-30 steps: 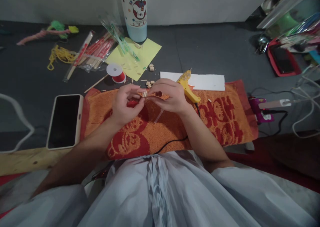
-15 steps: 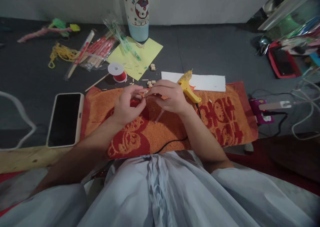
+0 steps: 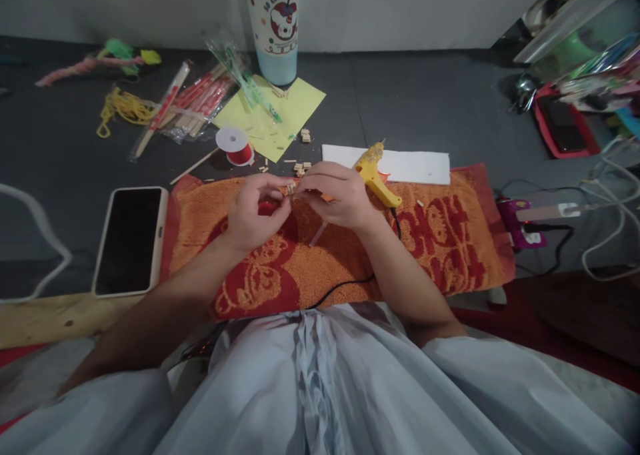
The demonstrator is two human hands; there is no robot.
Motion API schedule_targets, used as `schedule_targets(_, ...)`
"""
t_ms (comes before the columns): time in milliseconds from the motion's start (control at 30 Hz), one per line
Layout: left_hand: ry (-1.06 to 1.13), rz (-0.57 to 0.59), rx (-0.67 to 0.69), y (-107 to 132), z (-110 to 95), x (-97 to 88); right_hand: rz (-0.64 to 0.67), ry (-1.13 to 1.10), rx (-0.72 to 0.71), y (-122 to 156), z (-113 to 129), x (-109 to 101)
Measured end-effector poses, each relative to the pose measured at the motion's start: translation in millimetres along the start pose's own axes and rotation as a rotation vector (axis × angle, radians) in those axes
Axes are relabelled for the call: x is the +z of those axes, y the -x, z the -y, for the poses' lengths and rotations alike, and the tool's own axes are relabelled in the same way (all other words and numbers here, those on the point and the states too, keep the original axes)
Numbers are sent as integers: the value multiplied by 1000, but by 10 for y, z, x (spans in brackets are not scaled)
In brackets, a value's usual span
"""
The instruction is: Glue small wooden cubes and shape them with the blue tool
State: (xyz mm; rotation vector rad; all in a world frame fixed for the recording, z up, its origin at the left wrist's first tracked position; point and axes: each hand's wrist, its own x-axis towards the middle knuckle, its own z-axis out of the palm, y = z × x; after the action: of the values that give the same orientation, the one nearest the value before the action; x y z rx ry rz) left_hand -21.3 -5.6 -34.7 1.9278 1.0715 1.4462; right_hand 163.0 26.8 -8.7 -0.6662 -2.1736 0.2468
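My left hand [image 3: 257,213] pinches a small cluster of pale wooden stick pieces [image 3: 291,188] between thumb and forefinger, over the orange towel [image 3: 340,261]. Close against it from the right is my right hand [image 3: 337,193], fingers bent and pressed together at the cluster; what its fingertips hold is hidden. A yellow glue gun [image 3: 377,181] lies just right of my right hand, its nozzle pointing away from me. Below my hands a thin translucent stick [image 3: 319,233] rests on the towel. More cut wooden pieces [image 3: 302,168] lie just beyond my fingers.
A red thread spool [image 3: 239,151], yellow paper [image 3: 295,111] and packaged chopsticks [image 3: 200,101] lie beyond my left hand, near a tall tumbler [image 3: 276,35]. A phone [image 3: 131,240] lies left of the towel. White card [image 3: 415,166] sits behind the glue gun; a purple power socket [image 3: 520,225] is right.
Both hands stay together over the towel with only slight finger shifts. The cluster of wooden pieces shows a little more clearly between them.
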Motion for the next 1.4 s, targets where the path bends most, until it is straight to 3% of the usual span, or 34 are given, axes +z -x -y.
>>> schedule_targets(167,33,-30,-14,-24,-49,8,-109,17,-82,-10,24,2)
schedule_targets(300,57,-43,9,-51,-101,10,-83,-18,-50,-9,47,-20)
schedule_targets(467,51,-45,-26,-67,-127,13,-159,-16,-73,-29,78,-39)
schedule_targets(567,57,-27,-68,-73,-123,17,-97,-3,-43,-19,64,-27)
schedule_targets(733,106,-34,-187,-83,-118,28,10,3,97,5,9,-27)
schedule_targets(967,174,-4,-372,-143,-87,17,96,66,440,-11,-39,-69)
schedule_targets(1067,205,4,-382,-160,-46,11,55,88,527,16,-88,-46)
schedule_targets(1200,227,25,-365,-160,-8,3,-11,11,503,22,-93,-31)
schedule_targets(1400,233,36,-364,-145,6,-3,18,-159,316,-56,55,-41)
